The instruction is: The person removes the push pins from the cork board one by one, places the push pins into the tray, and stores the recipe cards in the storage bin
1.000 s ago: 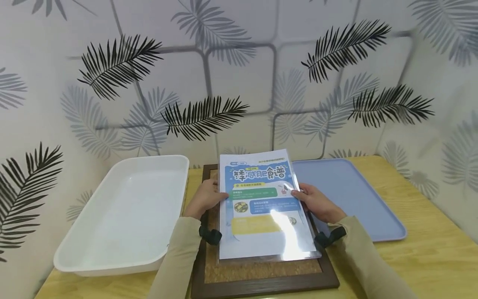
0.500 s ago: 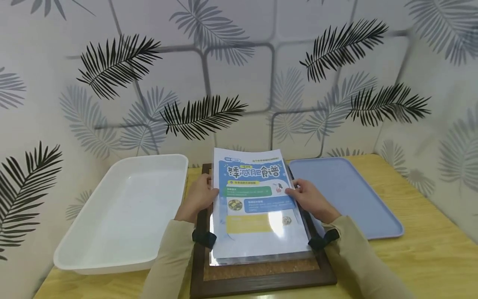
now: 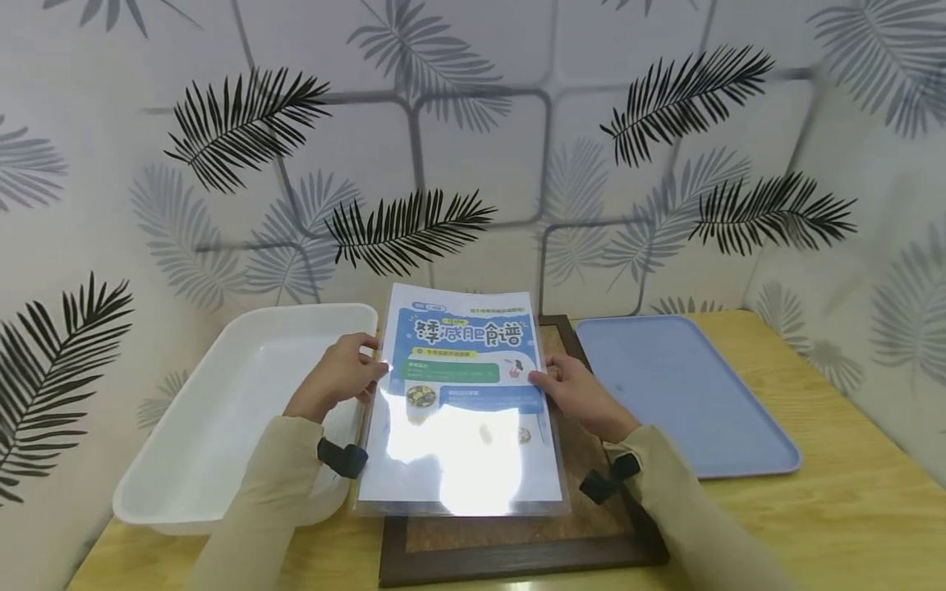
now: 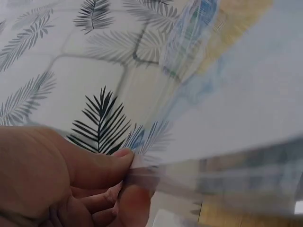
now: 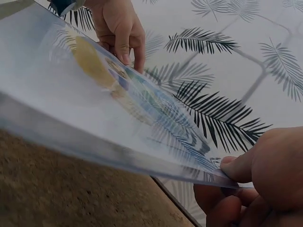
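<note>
A laminated poster sheet (image 3: 458, 373) with blue, green and white print is held up between both hands, strong glare across its lower half. My left hand (image 3: 342, 373) pinches its left edge between thumb and fingers; the left wrist view shows the thumb (image 4: 106, 168) on top of the clear margin. On the opposite edge my right hand (image 3: 580, 394) pinches likewise, thumb (image 5: 236, 168) above and fingers below in the right wrist view. Beneath the sheet lies a brown-framed cork board (image 3: 517, 533), partly covered by it. A gap shows between sheet and cork in the right wrist view.
To the left stands a deep white tray (image 3: 229, 427), its right side partly behind the left hand and sheet. A flat blue tray (image 3: 687, 394) lies to the right on the wooden table (image 3: 835, 492). A leaf-patterned wall (image 3: 473, 164) rises behind the table.
Both hands have carried the laminated poster leftward, off the middle of the cork board and toward the white tray. More of the board's right side now shows. The trays have stayed put.
</note>
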The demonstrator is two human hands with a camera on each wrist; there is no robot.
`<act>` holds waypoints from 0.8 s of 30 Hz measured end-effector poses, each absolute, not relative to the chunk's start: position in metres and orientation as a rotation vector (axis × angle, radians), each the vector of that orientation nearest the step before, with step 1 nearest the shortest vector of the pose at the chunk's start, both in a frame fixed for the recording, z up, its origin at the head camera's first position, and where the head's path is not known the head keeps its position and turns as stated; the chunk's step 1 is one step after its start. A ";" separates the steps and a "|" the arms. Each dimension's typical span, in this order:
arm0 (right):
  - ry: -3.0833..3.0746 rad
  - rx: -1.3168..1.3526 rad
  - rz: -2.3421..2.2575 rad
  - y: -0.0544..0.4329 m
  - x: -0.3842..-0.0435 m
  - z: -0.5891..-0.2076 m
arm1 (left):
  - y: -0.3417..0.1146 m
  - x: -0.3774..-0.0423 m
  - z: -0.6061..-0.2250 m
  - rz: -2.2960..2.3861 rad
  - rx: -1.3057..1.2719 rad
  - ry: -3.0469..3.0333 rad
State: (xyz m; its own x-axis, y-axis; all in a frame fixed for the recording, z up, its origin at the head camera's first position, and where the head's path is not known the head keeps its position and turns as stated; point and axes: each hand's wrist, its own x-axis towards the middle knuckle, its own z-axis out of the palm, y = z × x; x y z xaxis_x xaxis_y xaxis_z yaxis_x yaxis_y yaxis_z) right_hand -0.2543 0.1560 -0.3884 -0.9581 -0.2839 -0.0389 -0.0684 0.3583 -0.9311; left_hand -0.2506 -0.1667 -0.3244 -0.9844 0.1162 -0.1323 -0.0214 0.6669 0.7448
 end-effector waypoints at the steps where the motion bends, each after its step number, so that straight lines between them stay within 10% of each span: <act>1: 2.413 -0.328 -1.655 0.151 -0.255 -0.387 | -0.173 -0.252 -0.322 1.189 0.083 2.711; 24: 2.405 -0.561 -1.486 0.025 -0.267 -0.375 | -0.306 -0.255 -0.336 0.843 0.032 2.774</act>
